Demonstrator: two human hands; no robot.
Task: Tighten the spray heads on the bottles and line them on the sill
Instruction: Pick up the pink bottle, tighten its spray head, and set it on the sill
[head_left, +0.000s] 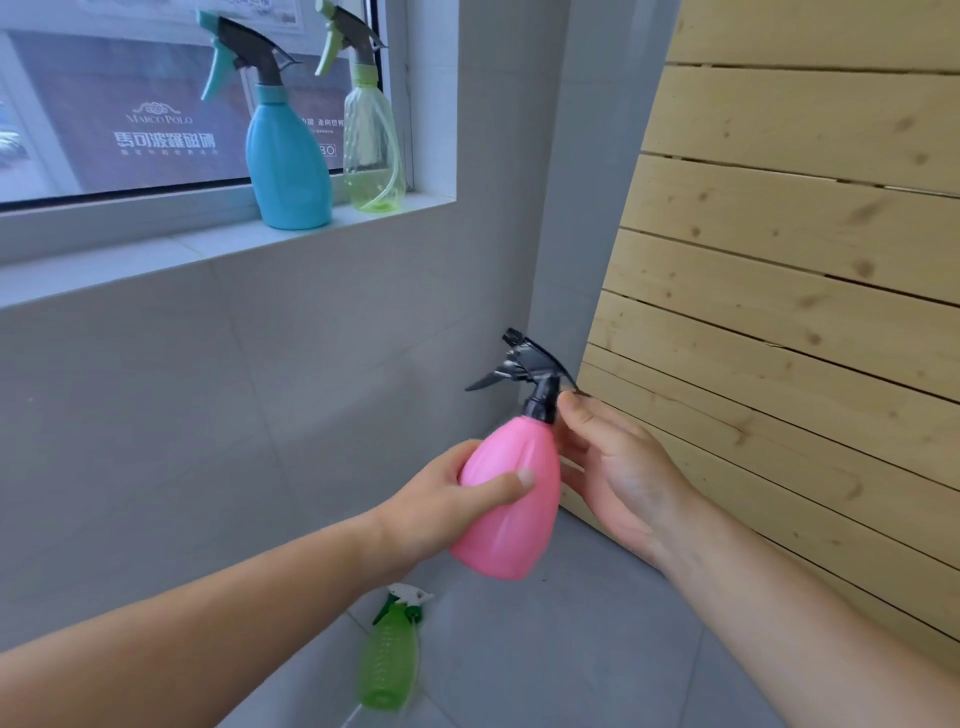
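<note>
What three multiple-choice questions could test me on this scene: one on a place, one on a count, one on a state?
1. Where is the green bottle? A) on a table B) on the floor C) in a bucket
2. How many bottles stand on the sill? A) one B) two C) four
3. What does the left hand do? A) hangs empty B) presses the wall C) grips the pink bottle

B: grey floor shows all round it.
B: the blue bottle and the clear bottle.
C: its fingers wrap the pink body.
</note>
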